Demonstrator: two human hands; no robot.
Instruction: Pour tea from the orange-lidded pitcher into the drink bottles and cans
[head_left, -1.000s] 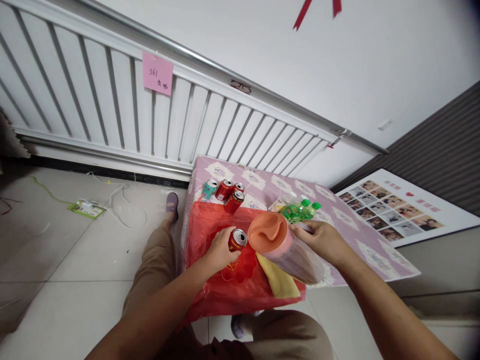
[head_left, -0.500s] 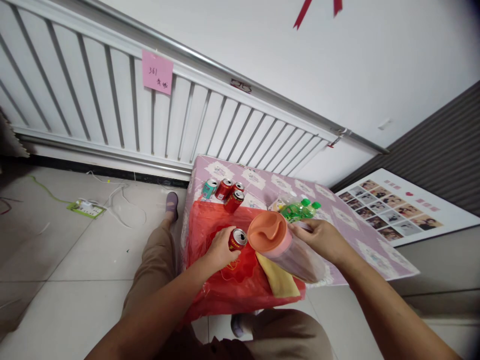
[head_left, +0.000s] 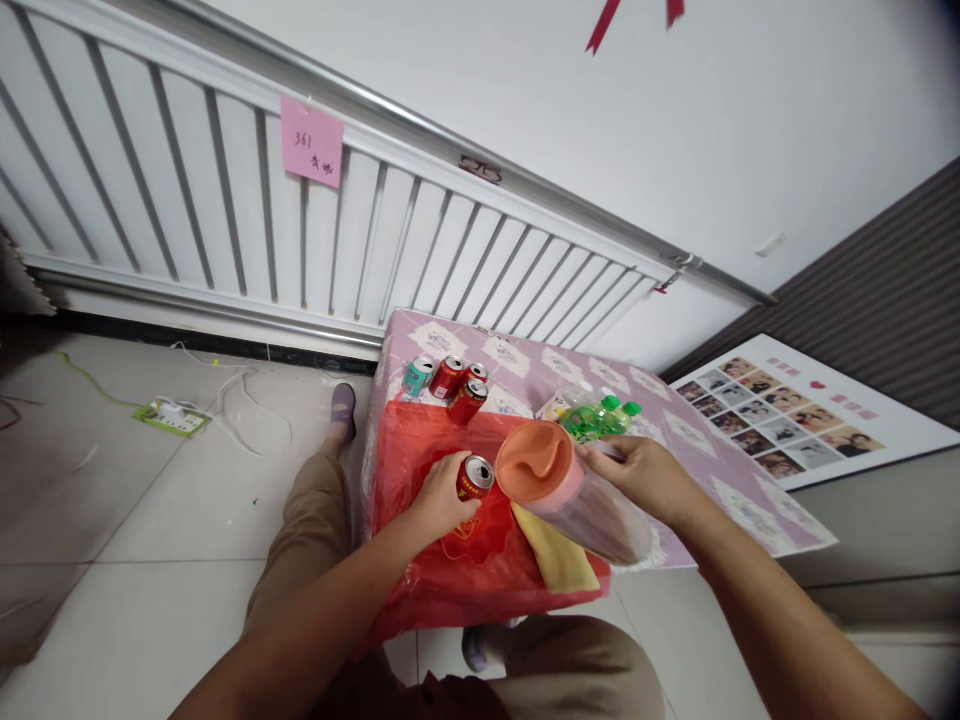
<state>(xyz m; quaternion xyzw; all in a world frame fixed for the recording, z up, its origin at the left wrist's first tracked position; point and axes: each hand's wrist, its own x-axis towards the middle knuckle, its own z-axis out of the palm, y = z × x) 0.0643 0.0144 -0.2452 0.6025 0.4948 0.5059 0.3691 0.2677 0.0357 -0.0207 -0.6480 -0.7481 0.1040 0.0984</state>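
My left hand [head_left: 439,497] is wrapped round a red drink can [head_left: 475,478], its opened top facing up, above a red scalloped tray [head_left: 484,540]. By its handle, my right hand [head_left: 637,472] grips a clear water pitcher [head_left: 607,520] with an orange lid [head_left: 535,463]. The pitcher is tilted, lid towards the can; I cannot make out any liquid between them. Under the pitcher lies a folded yellow cloth [head_left: 559,555] on red plastic sheeting [head_left: 420,430]. Behind stand several cans, among them a red can [head_left: 469,400] and a teal can [head_left: 418,376].
Green-capped bottles [head_left: 600,415] lie behind my right hand on the purple patterned tablecloth [head_left: 517,358]. A white radiator [head_left: 420,240] runs along the wall behind the table. On the floor at left are a power strip [head_left: 172,416] and loose cables. A photo board [head_left: 780,415] leans at right.
Almost nothing differs. Both hands keep their holds on the can and the pitcher, and the view has shifted very slightly.
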